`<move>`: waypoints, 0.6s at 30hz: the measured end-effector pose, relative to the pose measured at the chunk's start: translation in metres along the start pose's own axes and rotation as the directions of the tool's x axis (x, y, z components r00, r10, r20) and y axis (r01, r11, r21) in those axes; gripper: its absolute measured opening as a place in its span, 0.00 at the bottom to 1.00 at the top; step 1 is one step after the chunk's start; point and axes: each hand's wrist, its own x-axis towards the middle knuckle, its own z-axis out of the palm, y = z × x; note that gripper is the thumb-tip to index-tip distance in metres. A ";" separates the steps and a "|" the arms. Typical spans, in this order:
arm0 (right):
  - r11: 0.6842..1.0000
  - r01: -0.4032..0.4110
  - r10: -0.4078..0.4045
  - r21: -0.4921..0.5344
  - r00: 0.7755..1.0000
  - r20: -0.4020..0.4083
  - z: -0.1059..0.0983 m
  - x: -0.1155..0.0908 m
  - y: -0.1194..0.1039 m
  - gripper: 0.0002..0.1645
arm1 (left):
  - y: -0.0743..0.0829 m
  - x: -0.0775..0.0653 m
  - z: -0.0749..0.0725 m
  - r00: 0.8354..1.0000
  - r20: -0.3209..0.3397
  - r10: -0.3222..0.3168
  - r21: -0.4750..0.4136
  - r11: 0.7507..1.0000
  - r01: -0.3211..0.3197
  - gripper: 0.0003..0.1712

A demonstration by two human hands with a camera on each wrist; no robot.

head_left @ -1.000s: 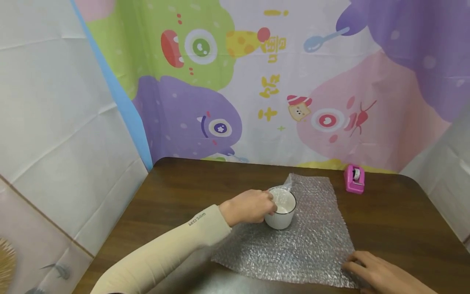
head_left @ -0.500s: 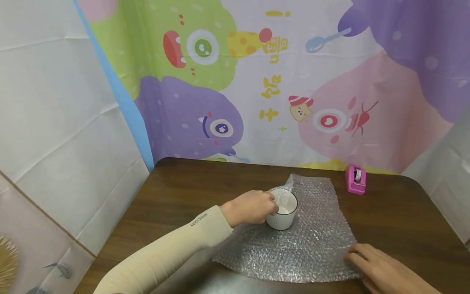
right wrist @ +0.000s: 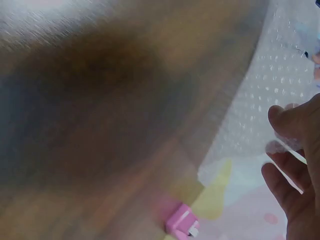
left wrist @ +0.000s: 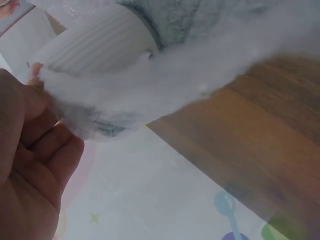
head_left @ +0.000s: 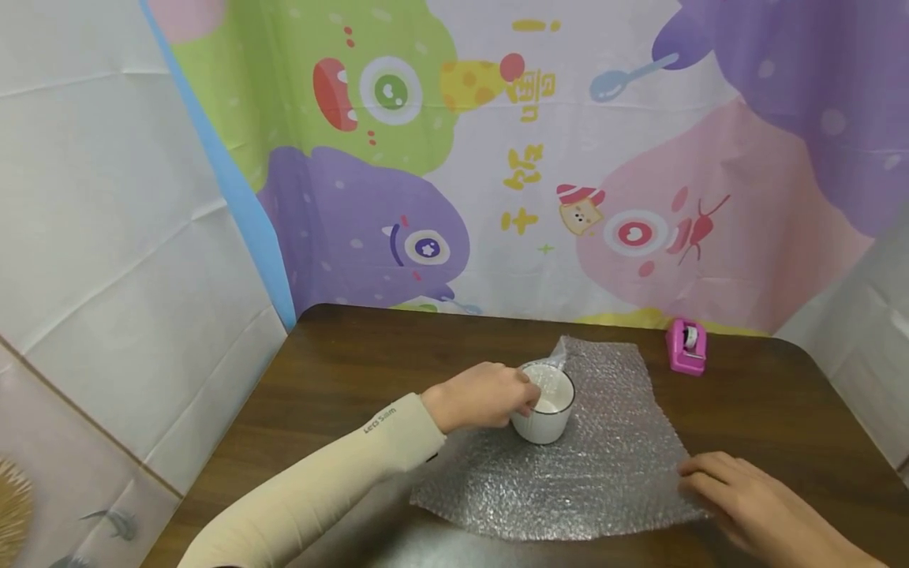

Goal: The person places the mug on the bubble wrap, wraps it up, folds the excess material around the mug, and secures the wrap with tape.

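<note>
A white ribbed cup [head_left: 541, 426] with a dark rim stands upright on a sheet of bubble wrap [head_left: 604, 473]. My left hand [head_left: 490, 396] is at the left side of its rim, fingers curled. In the left wrist view that hand [left wrist: 35, 150] pinches a raised flap of bubble wrap [left wrist: 125, 90] against the cup [left wrist: 100, 42]. My right hand [head_left: 753, 501] holds the sheet's near right corner between thumb and fingers. The right wrist view shows fingertips of this hand [right wrist: 295, 160] through the clear wrap [right wrist: 250, 110].
A pink tape dispenser [head_left: 686, 347] stands at the back right of the dark wooden table [head_left: 383, 339]. Behind the table hangs a printed cartoon curtain [head_left: 511, 260]. Light panels [head_left: 142, 197] close off the sides.
My right hand has moved slightly up and to the right in the head view, raising the near right corner of the bubble wrap. The left hand and cup stay almost still.
</note>
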 end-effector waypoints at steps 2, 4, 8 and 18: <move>1.000 0.012 -0.012 0.019 1.000 -0.019 -0.002 0.002 0.002 0.34 | -0.001 0.000 -0.001 1.000 -0.012 0.011 0.003 1.000 -0.011 0.06; 0.999 0.033 -0.032 0.032 0.998 -0.046 -0.005 0.005 0.005 0.33 | -0.001 -0.001 -0.001 1.000 -0.022 0.020 0.012 1.000 -0.020 0.08; 0.998 0.054 -0.052 0.035 0.997 -0.054 -0.011 0.012 0.007 0.31 | -0.003 -0.001 -0.001 0.997 -0.054 0.050 0.067 0.997 -0.047 0.09; 0.995 0.067 -0.061 0.074 0.995 -0.078 -0.020 0.022 0.007 0.31 | -0.005 -0.004 -0.003 0.997 -0.062 0.036 0.048 0.998 -0.033 0.07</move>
